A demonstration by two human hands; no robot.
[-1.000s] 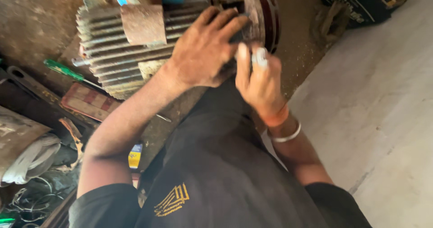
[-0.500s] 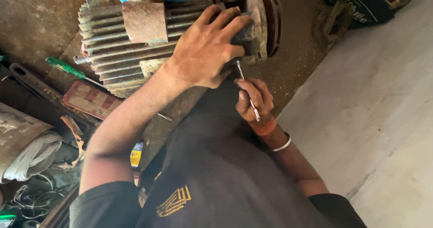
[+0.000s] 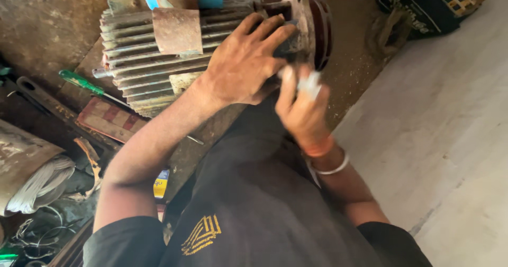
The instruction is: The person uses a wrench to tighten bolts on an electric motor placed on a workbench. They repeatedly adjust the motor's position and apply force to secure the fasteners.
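Screwdriver (image 3: 87, 84): green handle, on the floor left of the motor, untouched, well clear of both hands.
Motor (image 3: 159, 66): grey, ribbed, rusty; on its side on the dirty floor at top centre. Long axis roughly level across the picture, tilted slightly up to the right; flanged end pointing right.
Box (image 3: 177, 30): rusted terminal box on the ribs, facing the camera, blue parts above it.
Left hand (image 3: 246, 61): flat on the motor near the flange, fingers spread over the casing; pressing and steadying, not clenched round anything. Same place as half a second ago.
Flange (image 3: 312, 21): round end plate at the right end, dark opening beyond; just above the right hand.
Right hand (image 3: 301, 111): blurred, raised close under the flange, almost touching the left hand; half a second ago lower, with a thin metal rod clearly showing. Now only a pale blur at the fingertips; grasping something small, likely that rod, though cannot tell for sure.
Change: tool brought back up to the flange end; work there probably going on, motor itself unmoved.
Floor (image 3: 450, 140): pale concrete at right.
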